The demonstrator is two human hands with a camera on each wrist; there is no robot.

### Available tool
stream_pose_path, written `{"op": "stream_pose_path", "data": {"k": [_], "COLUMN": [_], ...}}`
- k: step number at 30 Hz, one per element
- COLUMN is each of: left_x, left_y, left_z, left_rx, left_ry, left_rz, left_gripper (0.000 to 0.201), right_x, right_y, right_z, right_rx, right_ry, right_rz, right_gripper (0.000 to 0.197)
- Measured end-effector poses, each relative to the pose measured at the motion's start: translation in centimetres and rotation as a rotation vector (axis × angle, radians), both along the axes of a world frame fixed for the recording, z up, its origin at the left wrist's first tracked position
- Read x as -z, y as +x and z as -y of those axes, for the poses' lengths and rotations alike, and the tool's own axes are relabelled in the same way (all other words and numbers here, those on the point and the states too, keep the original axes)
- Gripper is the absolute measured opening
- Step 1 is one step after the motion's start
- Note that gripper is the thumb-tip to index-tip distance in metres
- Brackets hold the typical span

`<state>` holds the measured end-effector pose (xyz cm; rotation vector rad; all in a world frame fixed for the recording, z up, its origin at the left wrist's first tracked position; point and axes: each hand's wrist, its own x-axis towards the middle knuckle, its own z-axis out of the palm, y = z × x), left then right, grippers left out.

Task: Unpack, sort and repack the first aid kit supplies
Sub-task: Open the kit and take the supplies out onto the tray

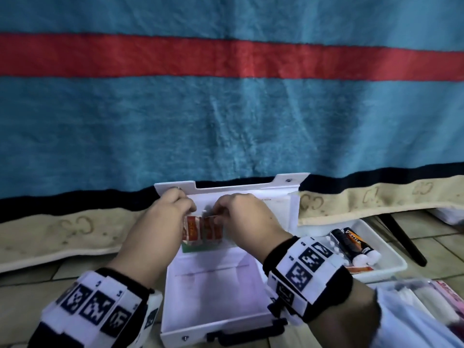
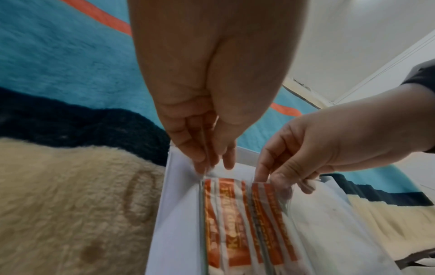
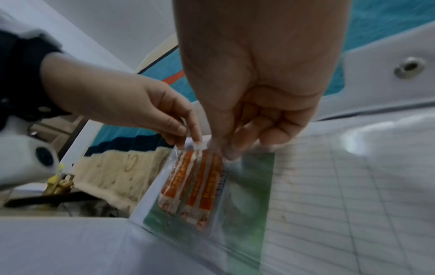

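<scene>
Clear packet (image 1: 203, 230) of orange-and-white strips held over the open white case (image 1: 213, 292), pinched at its top edge by left hand (image 1: 160, 222) and right hand (image 1: 247, 222). White tray (image 1: 391, 262) of tubes at 3 o'clock, on the floor.

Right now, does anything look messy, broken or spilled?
Nothing stands out. The left hand and right hand each pinch the top edge of a clear bag of orange packets over the open white case. The tubes lie together in the white tray.
</scene>
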<state>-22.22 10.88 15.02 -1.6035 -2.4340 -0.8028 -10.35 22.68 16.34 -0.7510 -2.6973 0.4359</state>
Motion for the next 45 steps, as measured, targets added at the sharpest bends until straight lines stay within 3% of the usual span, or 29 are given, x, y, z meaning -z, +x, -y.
{"op": "stream_pose_path", "data": {"k": [4,8,13,17,19,23,27,31,35,39,42,45], "left_x": [0.1,0.3,-0.2,-0.8,-1.4,-3.5,-4.3,-3.7,-2.3,-1.2,-0.6,0.1], "left_y": [0.0,0.1,0.4,1.4,1.7,3.0,6.3,11.1,15.5,19.5,21.4,22.9], "left_z": [-0.9,-1.4,-1.6,-1.3,-1.1,-1.0,-1.9,-3.1,-5.0,-6.4,-7.2,-8.0], "left_rx": [-0.021,-0.078,-0.122,-0.174,-0.204,-0.2,-0.055,0.097,0.247,0.36,0.448,0.502], "left_ry": [-0.011,-0.057,-0.054,0.039,0.126,0.306,0.319,0.289,0.228,0.174,0.107,0.042], "left_rz": [0.004,-0.028,-0.08,-0.006,0.024,0.056,0.089,0.148,0.174,0.218,0.198,0.172], "left_gripper": [0.012,0.009,0.019,0.022,0.018,0.006,0.008,0.011,0.02,0.021,0.017,0.02], "right_x": [0.0,-0.1,-0.9,-0.9,-1.2,-3.6,-5.9,-5.5,-2.0,3.0,6.4,8.7], "right_y": [-0.6,-0.4,0.0,1.0,2.0,5.8,12.9,21.5,29.6,35.3,37.3,37.8], "right_z": [0.3,0.8,0.4,-0.2,0.0,0.4,-0.2,-0.2,0.6,1.9,2.1,2.2], "right_rx": [-0.026,-0.026,0.036,0.05,0.022,0.041,0.239,0.457,0.723,0.976,1.115,1.203], "right_ry": [0.176,0.204,0.133,0.027,0.098,0.23,0.122,-0.005,-0.187,-0.257,-0.316,-0.457], "right_rz": [0.122,0.134,-0.014,-0.079,-0.14,-0.426,-0.648,-0.764,-0.812,-0.705,-0.659,-0.733], "right_gripper": [0.031,0.029,0.035,0.022,0.018,0.008,0.005,0.008,0.02,0.024,0.02,0.013]}}
